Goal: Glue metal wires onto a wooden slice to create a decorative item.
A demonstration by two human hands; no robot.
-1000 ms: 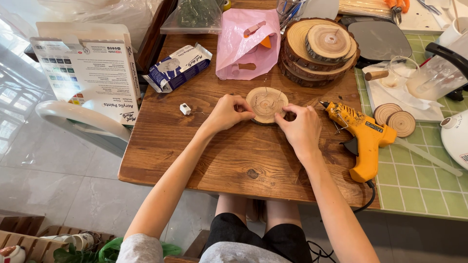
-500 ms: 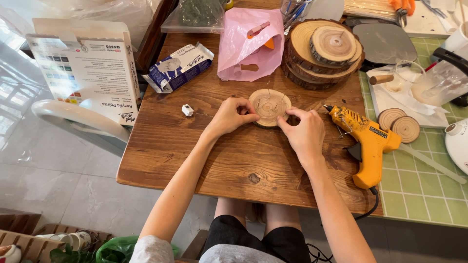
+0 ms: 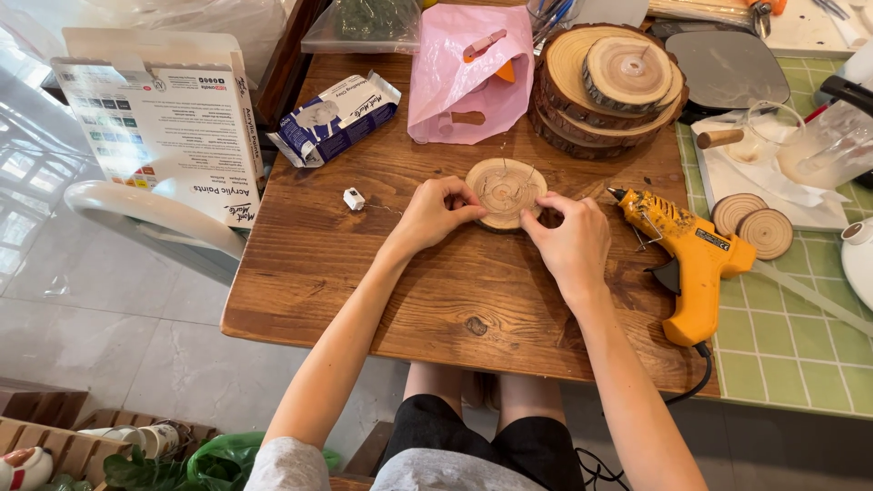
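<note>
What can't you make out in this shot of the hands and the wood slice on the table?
Head view:
- Wood slice: its side edges sit under the left hand and right hand; the grip is hidden.
- Thin pins on the slice: too small to identify.
- Pink bag: contents show only as blurred shapes.
- Glue gun: its cord drops below the table edge.

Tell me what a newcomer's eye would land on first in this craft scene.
First, the two bare hands meeting at mid-table: the left hand and right hand grip opposite edges of a small round wood slice lying on the wooden table. Next, the bright orange glue gun lying just right of the right hand. Behind the slice, a pink plastic bag and a stack of larger bark-edged wood rounds stand out.
</note>
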